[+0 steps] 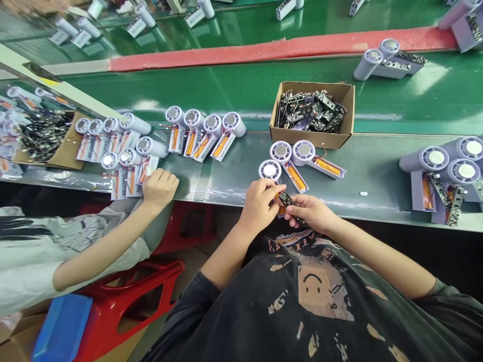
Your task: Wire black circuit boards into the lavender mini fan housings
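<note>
My left hand [260, 203] is closed around the lower part of a lilac fan unit [269, 171], its round head showing above the fingers. In my right hand [311, 213], pinched between thumb and fingers, is a black circuit board [287, 200] that lies over the fan's handle. The fingertips of both hands nearly meet at the board. Two more fan units, one with an open orange-filled handle [295, 177] and another [327, 167], lie just beyond my hands. Behind them a cardboard box [311, 137] holds many black circuit boards.
Several fan units [231, 123] stand left of the box, others [433, 160] at the right with boards attached. A small white piece [363, 193] lies on the grey bench [226, 183]. At left, a co-worker's hand [160, 188] rests by more fans. A red strip [226, 53] crosses the green belt.
</note>
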`<state>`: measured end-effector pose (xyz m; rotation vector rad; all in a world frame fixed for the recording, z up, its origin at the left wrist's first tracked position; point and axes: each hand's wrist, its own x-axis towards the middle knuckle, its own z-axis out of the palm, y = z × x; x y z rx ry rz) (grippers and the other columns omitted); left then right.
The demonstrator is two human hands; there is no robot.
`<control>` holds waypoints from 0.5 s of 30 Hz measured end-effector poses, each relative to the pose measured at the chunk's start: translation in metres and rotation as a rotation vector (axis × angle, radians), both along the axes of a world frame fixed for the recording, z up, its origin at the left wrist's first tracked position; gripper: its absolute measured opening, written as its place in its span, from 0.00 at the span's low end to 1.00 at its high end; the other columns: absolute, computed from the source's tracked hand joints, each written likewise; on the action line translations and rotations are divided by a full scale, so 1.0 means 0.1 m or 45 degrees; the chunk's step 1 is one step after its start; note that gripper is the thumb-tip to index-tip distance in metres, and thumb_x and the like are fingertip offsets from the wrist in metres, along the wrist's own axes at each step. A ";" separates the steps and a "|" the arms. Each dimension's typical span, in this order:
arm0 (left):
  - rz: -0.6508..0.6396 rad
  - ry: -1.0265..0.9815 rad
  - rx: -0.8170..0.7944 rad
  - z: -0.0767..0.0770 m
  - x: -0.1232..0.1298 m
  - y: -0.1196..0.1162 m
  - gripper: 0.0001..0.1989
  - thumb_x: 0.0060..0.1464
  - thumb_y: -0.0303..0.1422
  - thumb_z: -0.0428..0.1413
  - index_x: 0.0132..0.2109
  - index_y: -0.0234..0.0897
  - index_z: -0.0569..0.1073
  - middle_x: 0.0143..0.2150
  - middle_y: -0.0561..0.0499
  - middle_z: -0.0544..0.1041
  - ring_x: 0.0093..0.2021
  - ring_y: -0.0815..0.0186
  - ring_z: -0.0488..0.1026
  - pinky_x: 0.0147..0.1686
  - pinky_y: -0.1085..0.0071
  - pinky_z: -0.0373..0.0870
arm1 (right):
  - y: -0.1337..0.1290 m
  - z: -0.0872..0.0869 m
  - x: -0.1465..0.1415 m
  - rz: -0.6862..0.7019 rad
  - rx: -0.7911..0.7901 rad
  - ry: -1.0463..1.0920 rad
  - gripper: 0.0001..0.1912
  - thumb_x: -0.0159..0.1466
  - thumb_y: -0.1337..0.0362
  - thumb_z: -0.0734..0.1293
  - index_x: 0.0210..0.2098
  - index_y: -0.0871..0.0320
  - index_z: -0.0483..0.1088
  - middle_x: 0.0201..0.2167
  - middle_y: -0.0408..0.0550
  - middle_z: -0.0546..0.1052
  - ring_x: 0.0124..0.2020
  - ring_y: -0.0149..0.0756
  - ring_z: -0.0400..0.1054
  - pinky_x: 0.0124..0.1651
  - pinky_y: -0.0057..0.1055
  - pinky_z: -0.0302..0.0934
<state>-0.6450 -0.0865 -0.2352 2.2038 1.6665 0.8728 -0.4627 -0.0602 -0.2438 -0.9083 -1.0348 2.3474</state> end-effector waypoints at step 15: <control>-0.053 0.134 -0.176 0.18 0.00 -0.02 0.05 0.55 0.24 0.56 0.36 0.37 0.75 0.43 0.46 0.71 0.46 0.57 0.65 0.48 0.60 0.63 | 0.06 0.15 -0.05 0.101 0.017 -0.028 0.17 0.57 0.53 0.74 0.30 0.60 0.69 0.26 0.42 0.77 0.24 0.26 0.72 0.25 0.22 0.64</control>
